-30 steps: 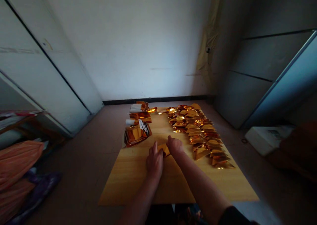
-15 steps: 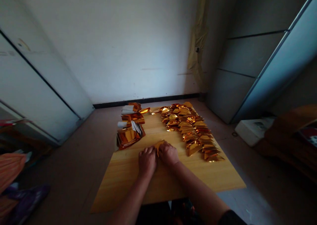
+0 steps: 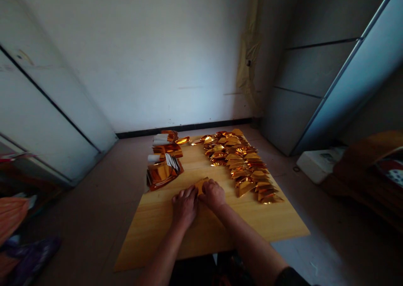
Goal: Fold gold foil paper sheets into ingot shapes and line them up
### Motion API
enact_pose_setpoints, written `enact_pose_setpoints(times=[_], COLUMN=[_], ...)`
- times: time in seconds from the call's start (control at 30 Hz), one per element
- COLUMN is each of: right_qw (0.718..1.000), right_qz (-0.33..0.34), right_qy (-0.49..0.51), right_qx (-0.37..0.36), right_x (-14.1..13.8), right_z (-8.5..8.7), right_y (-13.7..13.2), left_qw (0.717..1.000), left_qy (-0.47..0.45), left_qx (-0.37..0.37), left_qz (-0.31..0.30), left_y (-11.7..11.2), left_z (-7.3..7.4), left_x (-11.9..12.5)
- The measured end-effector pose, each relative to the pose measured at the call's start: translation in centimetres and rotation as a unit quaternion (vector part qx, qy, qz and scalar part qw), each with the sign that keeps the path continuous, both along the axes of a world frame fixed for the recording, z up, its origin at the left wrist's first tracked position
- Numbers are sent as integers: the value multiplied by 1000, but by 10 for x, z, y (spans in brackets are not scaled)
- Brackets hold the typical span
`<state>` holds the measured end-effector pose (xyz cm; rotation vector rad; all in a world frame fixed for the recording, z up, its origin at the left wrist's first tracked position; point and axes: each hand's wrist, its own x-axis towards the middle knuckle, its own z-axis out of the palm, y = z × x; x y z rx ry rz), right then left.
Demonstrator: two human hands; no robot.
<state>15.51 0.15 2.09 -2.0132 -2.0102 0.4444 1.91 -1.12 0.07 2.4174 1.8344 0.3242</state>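
A small sheet of gold foil paper [image 3: 200, 186] lies on the wooden board [image 3: 151, 231] between my two hands, partly covered by them. My left hand [image 3: 185, 205] rests on its left edge, fingers bent and pressed down close together. My right hand [image 3: 214, 195] is curled, with its fingers closed on the right side of the paper. Ahead to the right lie rows of folded gold foil pieces [image 3: 245, 168]. Ahead to the left sits a stack of flat gold foil sheets [image 3: 162, 172], some showing white edges.
Behind the board stands a pale wall [image 3: 141, 67] with a dark skirting. A grey cabinet [image 3: 302, 101] rises at the right, near a white box [image 3: 316, 165] on the floor. White cabinet doors [image 3: 47, 88] are at the left. A purple shoe [image 3: 37, 256] shows at lower left.
My left hand has shifted slightly left and lies flatter, uncovering more of the gold foil paper. The right hand has barely moved. The whole view has shifted a little.
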Motion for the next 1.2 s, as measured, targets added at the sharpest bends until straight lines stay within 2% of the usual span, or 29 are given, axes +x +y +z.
enact_pose_setpoints(times=[0.27,0.53,0.73,0.87,0.97,1.2], right_qw=[999,998,998,999,1000,990], right_qz=[-9,-12,-26,-39,-10,127], right_qy=[26,62,44,17,10,-6], right_qx=[-27,-25,-23,-12,7,67], right_x=[13,32,33,30,31,41], right_z=[0,-7,-8,-7,-8,-8], right_y=[4,9,8,6,3,-3], left_qw=[1000,998,998,999,999,995], left_qy=[10,28,23,6,-10,-37], left_qx=[-6,-39,-44,-19,5,53], left_qz=[-5,-45,-48,-45,-45,-81], left_y=[2,4,6,8,8,13], left_z=[-4,1,4,2,0,-3], left_x=[-3,-12,-13,-11,-10,-14])
